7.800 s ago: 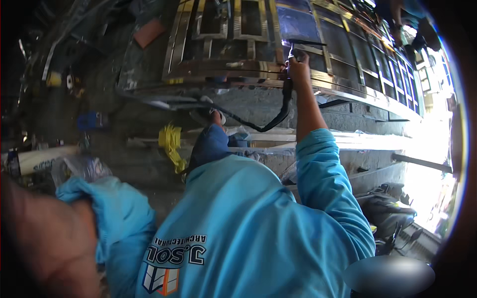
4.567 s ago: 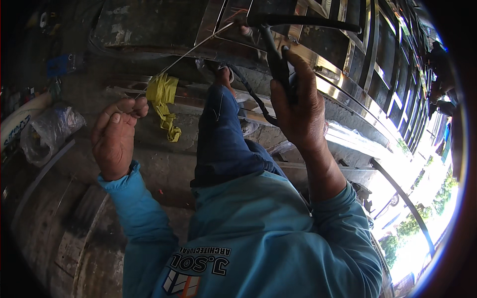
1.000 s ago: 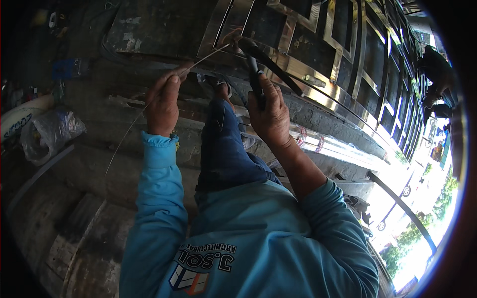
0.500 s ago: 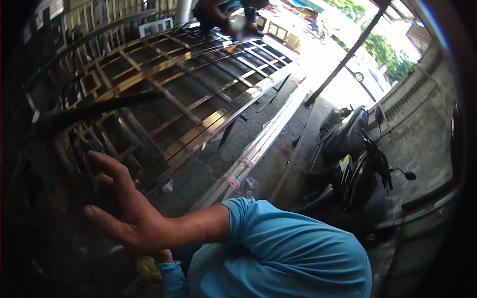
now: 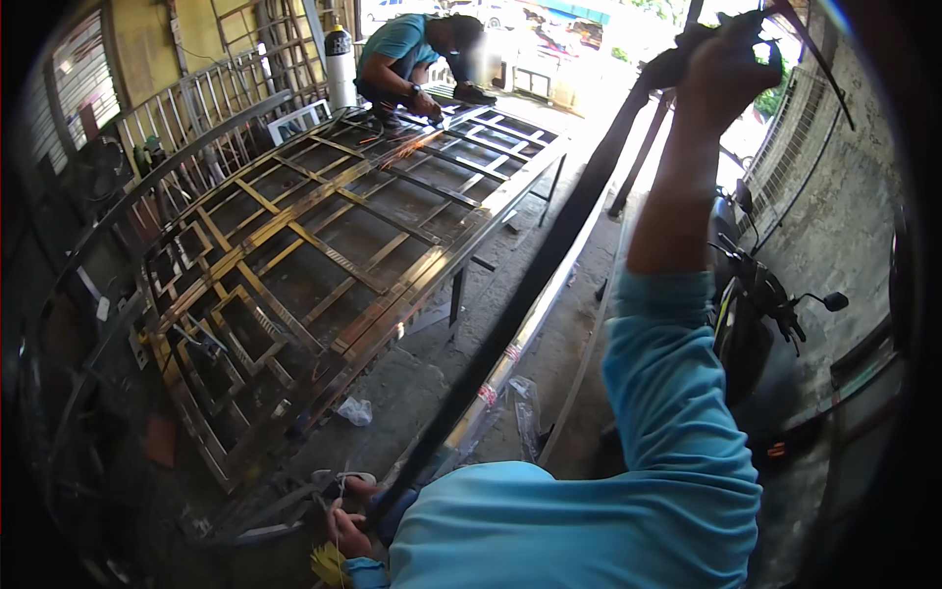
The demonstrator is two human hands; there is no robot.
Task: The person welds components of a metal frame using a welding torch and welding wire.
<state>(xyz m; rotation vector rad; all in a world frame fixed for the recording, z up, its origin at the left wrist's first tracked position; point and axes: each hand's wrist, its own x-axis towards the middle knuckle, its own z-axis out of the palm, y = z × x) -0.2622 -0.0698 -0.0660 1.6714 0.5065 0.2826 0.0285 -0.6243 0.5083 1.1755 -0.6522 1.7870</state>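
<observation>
My right hand [image 5: 721, 83] is raised high at the upper right, its fingers closed around the dark, bunched top of a long dark strip [image 5: 530, 304]. This strip slants down to the lower middle and ends beside my left hand; I cannot tell whether it is a strap or a bar. My left hand [image 5: 348, 533] is low, near the bottom edge, with fingers curled shut. A thin pale strand shows next to its fingers, but what they hold is not clear. Something yellow and frayed [image 5: 330, 565] sits by my left wrist.
A large metal grid frame [image 5: 285, 231] lies on a stand at the left. On its far end a co-worker [image 5: 402, 59] crouches, with orange sparks [image 5: 407, 149] at their tool. Wrapped long bars [image 5: 491, 393] lie along the floor. A motorbike [image 5: 756, 294] stands at right; a gas cylinder [image 5: 340, 74] stands behind.
My right hand has swung from the lower left, where its fingers were apart, up to the upper right and now grips the dark strip. The view has shifted; sparks now show at the co-worker.
</observation>
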